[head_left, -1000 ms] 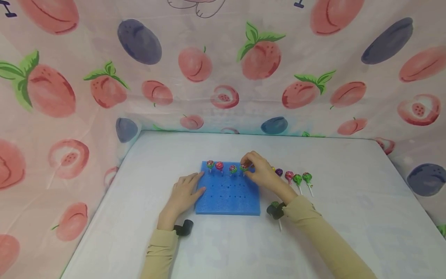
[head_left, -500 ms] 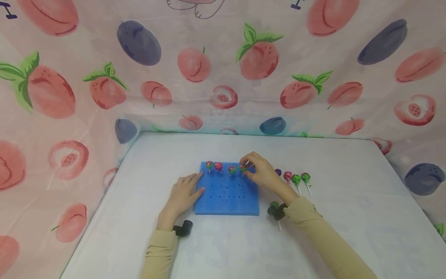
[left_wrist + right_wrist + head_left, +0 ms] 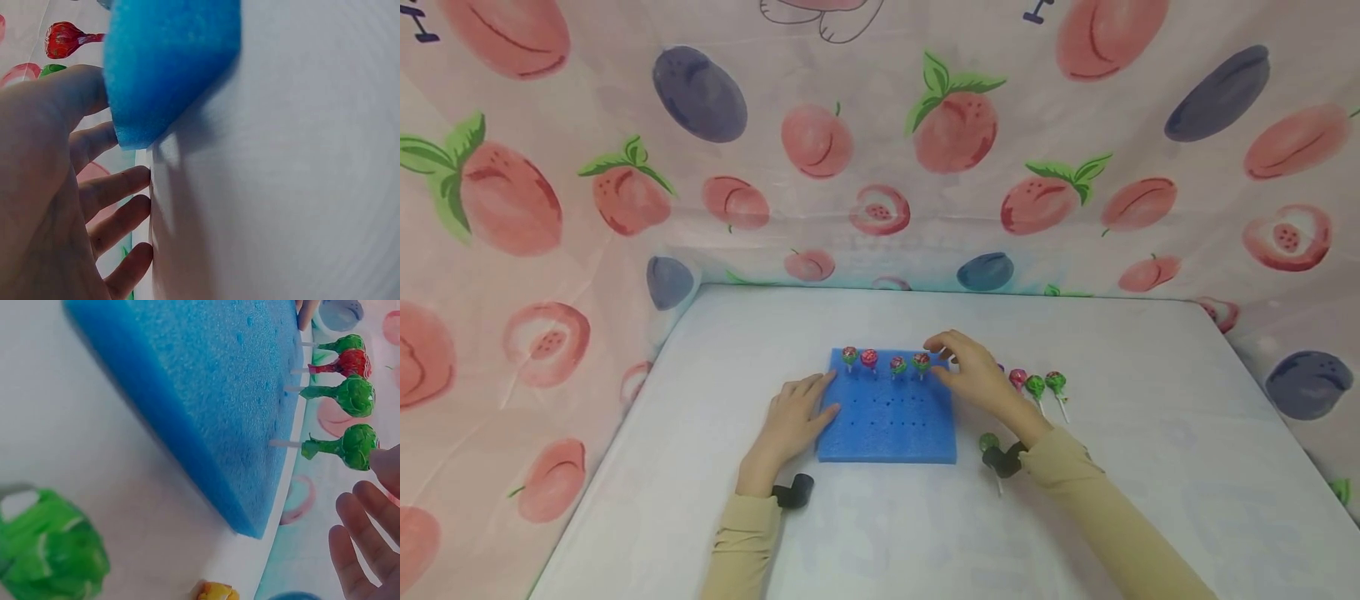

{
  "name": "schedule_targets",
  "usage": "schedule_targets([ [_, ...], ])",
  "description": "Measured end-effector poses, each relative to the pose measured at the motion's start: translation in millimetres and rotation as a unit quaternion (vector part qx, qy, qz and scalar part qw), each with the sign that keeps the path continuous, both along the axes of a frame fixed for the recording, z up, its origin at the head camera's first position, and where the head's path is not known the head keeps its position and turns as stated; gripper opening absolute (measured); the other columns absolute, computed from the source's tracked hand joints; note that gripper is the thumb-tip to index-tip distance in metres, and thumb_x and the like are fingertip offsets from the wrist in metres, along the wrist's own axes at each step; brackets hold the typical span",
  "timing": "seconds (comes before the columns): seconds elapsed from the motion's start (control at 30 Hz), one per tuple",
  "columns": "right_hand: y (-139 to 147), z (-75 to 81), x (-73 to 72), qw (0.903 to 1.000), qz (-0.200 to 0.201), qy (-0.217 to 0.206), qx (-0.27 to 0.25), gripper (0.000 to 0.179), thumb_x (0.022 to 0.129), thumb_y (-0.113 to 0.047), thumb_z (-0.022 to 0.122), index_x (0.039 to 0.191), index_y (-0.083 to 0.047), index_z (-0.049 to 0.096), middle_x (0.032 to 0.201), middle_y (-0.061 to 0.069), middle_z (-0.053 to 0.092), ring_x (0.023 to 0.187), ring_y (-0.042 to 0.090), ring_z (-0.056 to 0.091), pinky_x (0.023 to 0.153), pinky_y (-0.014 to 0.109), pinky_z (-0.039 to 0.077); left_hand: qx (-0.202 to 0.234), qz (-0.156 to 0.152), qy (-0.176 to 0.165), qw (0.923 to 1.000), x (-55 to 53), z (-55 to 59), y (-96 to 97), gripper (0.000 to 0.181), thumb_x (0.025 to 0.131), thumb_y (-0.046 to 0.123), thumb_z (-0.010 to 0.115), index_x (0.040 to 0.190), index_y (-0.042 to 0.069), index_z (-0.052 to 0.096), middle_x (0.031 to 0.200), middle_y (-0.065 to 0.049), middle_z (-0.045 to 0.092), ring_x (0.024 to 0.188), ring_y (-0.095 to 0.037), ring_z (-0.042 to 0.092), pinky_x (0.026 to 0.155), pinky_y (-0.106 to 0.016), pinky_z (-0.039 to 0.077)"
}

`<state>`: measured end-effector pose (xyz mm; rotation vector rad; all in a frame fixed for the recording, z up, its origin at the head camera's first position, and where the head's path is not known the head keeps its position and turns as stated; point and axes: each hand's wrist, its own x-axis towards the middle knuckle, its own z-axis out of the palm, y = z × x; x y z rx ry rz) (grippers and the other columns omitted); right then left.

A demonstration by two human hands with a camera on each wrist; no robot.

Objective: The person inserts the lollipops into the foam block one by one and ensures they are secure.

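The right hand (image 3: 968, 371) has just released the green-wrapped lollipop (image 3: 921, 361), which stands upright in the blue foam block (image 3: 887, 443), seemingly planted; the left hand (image 3: 792, 417), ungrasping, rests against the block's edge.

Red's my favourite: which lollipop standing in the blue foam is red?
The round, red-wrapped lollipop, second from the head view's left; the other three show green.
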<state>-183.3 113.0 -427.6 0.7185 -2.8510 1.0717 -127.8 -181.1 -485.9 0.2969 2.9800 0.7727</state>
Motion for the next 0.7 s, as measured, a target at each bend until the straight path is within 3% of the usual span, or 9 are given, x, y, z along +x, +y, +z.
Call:
schedule_targets([
  [0.37,19.0,-4.2,7.4,0.9999,0.002,0.012,0.007,0.027,0.088,-0.007,0.065,0.115,-0.005,0.062,0.113,0.011,0.065,0.101,0.027,0.065,0.088,0.045,0.054,0.001,-0.001,0.004,1.0,-0.7,-2.0,0.0,0.059,0.098,0.041,0.052,0.15,0.02,0.035,0.15,-0.013,0.042,0.135,-0.036,0.037,0.109,-0.058,0.031],
  [0.7,34.4,-2.6,22.4,0.9999,-0.003,-0.005,0.012,0.025,0.089,-0.007,0.064,0.115,-0.006,0.062,0.114,0.01,0.066,0.103,0.027,0.064,0.089,0.046,0.054,0.001,0.0,0.007,1.0,-0.9,-0.7,-0.4,0.059,0.097,0.04,0.052,0.15,0.02,0.035,0.15,-0.013,0.043,0.135,-0.036,0.037,0.109,-0.059,0.031],
])
